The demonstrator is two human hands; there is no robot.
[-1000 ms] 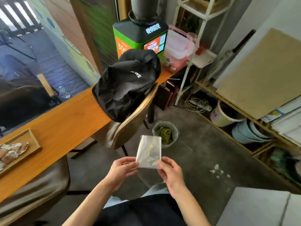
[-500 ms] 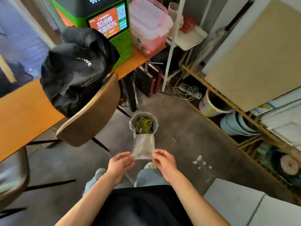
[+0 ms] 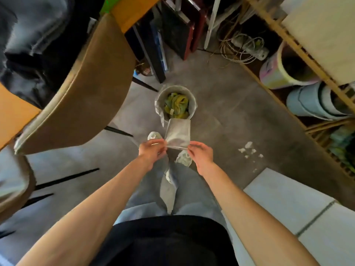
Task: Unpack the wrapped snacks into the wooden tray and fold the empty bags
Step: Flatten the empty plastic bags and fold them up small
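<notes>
An empty clear plastic bag (image 3: 178,134) hangs flat between my two hands, above my feet and just in front of a small grey bin (image 3: 192,104). My left hand (image 3: 151,150) pinches its lower left corner. My right hand (image 3: 200,153) pinches its lower right corner. The bag's upper edge overlaps the near rim of the bin, which holds crumpled green and yellow wrappers (image 3: 175,105). The wooden tray and the snacks are out of view.
A tan chair (image 3: 86,89) with a black bag (image 3: 28,47) stands at the left by the orange table edge (image 3: 132,12). Right, a low wooden shelf (image 3: 299,54) holds buckets (image 3: 282,73); cables (image 3: 244,47) lie on the floor. White scraps (image 3: 249,149) dot the concrete.
The view has swung down and toward the bin; the table and tray have left the frame. Both hands have carried the bag forward and lower, up to the bin's near rim.
</notes>
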